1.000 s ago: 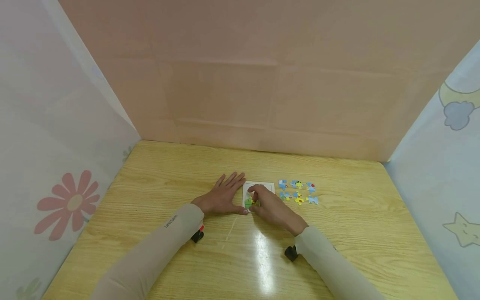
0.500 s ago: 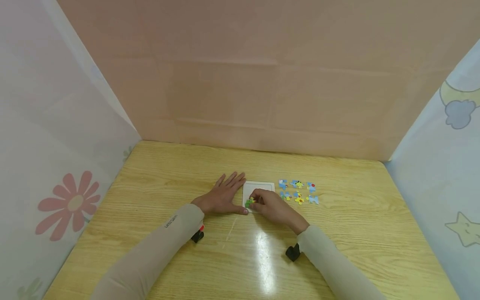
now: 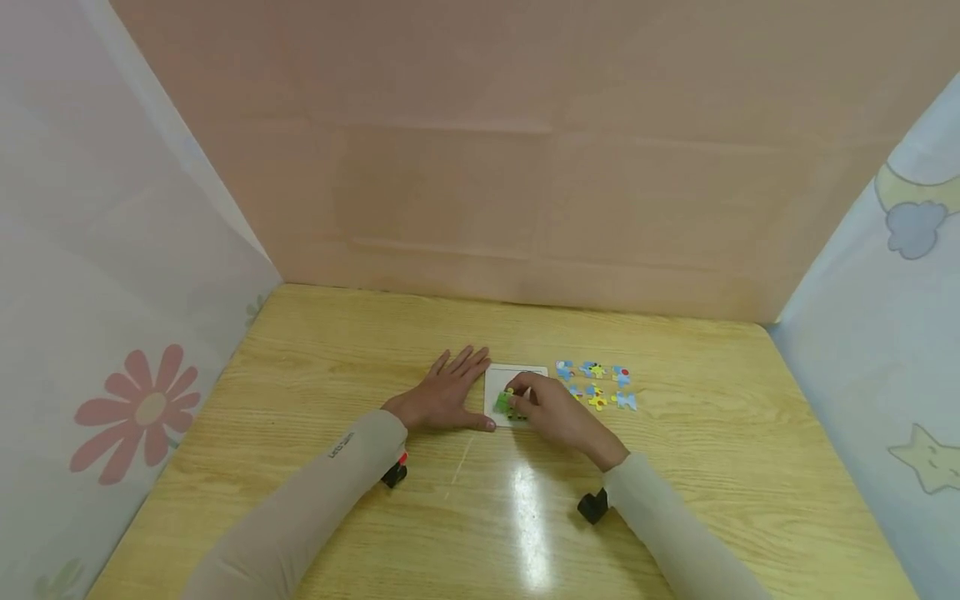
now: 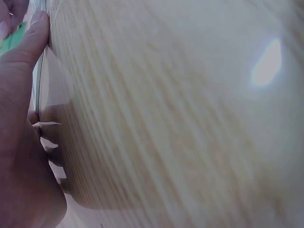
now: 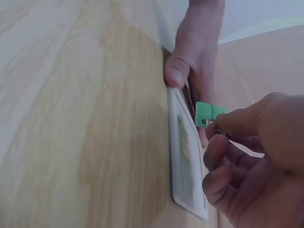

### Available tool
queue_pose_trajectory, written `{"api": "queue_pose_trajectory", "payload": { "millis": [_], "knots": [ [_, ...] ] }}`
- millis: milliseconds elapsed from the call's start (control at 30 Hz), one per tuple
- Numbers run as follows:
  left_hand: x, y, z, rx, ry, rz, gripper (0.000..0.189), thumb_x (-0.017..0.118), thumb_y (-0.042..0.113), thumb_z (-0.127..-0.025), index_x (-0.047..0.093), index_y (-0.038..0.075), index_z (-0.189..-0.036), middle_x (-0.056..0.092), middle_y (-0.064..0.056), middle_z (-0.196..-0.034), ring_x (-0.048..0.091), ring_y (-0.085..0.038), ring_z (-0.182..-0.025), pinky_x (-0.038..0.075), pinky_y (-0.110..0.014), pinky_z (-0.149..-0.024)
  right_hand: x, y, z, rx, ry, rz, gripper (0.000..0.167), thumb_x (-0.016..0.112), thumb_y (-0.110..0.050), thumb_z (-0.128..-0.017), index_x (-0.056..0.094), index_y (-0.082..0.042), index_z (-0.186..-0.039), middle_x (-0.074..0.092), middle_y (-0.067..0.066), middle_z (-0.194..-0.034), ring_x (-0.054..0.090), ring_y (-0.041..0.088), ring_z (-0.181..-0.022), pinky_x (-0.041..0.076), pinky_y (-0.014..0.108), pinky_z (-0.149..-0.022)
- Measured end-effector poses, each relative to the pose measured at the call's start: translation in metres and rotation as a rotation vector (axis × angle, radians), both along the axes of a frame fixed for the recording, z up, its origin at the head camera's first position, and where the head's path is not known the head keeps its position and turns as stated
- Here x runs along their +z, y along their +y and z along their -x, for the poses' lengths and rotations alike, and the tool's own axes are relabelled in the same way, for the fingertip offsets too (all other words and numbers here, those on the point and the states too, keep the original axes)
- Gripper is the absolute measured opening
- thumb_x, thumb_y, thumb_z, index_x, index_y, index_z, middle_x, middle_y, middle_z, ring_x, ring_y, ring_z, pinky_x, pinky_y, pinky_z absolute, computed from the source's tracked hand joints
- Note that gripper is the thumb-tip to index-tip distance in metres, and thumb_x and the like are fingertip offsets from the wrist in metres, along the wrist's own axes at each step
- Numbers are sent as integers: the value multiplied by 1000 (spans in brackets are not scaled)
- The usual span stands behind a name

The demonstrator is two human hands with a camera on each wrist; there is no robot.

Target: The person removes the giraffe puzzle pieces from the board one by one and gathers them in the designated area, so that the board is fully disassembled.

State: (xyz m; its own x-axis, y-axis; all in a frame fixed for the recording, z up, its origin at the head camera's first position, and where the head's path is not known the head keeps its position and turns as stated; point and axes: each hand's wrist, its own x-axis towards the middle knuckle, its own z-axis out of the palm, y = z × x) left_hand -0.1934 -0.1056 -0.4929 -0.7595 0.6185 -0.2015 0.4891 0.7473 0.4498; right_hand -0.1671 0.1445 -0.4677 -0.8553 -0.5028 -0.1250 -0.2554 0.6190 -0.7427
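Note:
Over a small white-framed puzzle board (image 3: 493,379), my right hand (image 3: 558,410) pinches a green jigsaw piece (image 5: 206,114) between thumb and forefinger. In the right wrist view the piece is raised off the board, tilted, with its other fingers curled below. My left hand (image 3: 444,398) lies on the table with fingers spread, its thumb and fingertips along the board's left edge. The thumb (image 4: 35,35) shows beside that edge in the left wrist view. Part of the board's picture is hidden under my right hand.
Right of the board several loose blue and yellow jigsaw pieces (image 3: 597,400) lie in two rows on the wooden table (image 3: 360,333). A pinkish-brown panel (image 3: 450,183) rises behind the table, with printed cloth (image 3: 862,333) at the sides.
My right hand has closed thumb and forefinger on the green jigsaw piece and shifted it slightly right over the board. The left hand has stayed in place.

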Motion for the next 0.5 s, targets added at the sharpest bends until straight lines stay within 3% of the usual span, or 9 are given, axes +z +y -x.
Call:
{"api": "queue_pose_trajectory", "payload": {
  "millis": [200, 500],
  "knots": [
    [1, 0, -1, 10, -7, -8, 112, 68, 70, -94, 13, 12, -173, -1, -2, -183, -5, -28, -171, -3, -59, -137, 7, 18, -3, -53, 33, 6, 16, 65, -17, -107, 66, -11, -122, 73, 6, -108, 60, 12, -76, 52, 27, -69],
    [-3, 1, 1, 0, 3, 17, 114, 66, 73, -93, 11, 15, -174, -4, 0, -183, -7, -26, -171, -5, -57, -138, 4, 55, -12, -108, 81, -41, 12, 69, -13, -103, 68, -13, -115, 73, 4, -106, 62, 12, -82, 51, 26, -72]
  ]
}}
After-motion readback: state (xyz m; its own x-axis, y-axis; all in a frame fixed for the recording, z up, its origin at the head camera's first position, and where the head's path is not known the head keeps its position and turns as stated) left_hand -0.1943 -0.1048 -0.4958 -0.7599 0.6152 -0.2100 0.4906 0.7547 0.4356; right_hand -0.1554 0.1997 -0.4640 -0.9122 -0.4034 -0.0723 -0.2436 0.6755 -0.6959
